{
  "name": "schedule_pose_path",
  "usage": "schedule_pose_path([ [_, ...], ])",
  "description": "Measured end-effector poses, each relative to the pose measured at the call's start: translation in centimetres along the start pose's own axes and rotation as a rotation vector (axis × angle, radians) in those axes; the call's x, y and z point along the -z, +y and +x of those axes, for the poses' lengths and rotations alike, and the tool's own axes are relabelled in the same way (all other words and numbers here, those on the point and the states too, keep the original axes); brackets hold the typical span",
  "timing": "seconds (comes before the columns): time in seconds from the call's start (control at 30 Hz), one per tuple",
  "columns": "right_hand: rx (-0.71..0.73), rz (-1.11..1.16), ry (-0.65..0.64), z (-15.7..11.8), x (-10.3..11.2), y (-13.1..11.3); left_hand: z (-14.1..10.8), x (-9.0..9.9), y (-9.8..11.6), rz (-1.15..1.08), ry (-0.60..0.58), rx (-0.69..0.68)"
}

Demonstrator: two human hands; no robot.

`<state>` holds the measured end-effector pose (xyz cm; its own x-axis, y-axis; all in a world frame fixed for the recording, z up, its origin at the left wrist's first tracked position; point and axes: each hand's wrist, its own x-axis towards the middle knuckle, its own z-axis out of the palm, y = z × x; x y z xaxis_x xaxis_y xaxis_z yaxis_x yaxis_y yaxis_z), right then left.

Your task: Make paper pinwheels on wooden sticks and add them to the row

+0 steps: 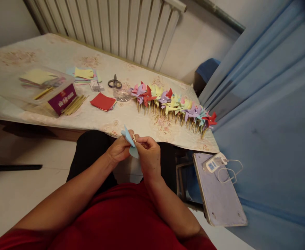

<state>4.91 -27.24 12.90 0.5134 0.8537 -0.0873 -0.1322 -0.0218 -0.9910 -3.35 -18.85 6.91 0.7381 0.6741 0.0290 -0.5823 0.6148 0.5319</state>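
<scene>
Above my lap, in front of the table edge, my left hand [119, 148] is closed on a light blue paper pinwheel [128, 136], its folded blades sticking up and down between my hands. A short end of a pale wooden stick [134, 138] shows beside the paper. My right hand [150, 154] is closed, with thumb and fingertips pinched at the stick against the pinwheel's middle. The rest of the stick and any pin are hidden by my fingers.
Finished pinwheels [165, 99] stand in rows on the table. Left of them are scissors [115, 82], a clear dish of pins [123, 95], red paper [103, 101], wooden sticks [75, 105] and a plastic box [61, 91]. A stool [220, 201] with a white corded device [214, 163] stands right.
</scene>
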Motion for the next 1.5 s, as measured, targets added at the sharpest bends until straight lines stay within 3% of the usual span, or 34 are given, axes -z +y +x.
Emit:
schedule_pose_path([
  [1.5,0.068,-0.026,-0.020,0.29,0.07,0.64,0.04,0.11,0.25,0.024,0.006,-0.002],
])
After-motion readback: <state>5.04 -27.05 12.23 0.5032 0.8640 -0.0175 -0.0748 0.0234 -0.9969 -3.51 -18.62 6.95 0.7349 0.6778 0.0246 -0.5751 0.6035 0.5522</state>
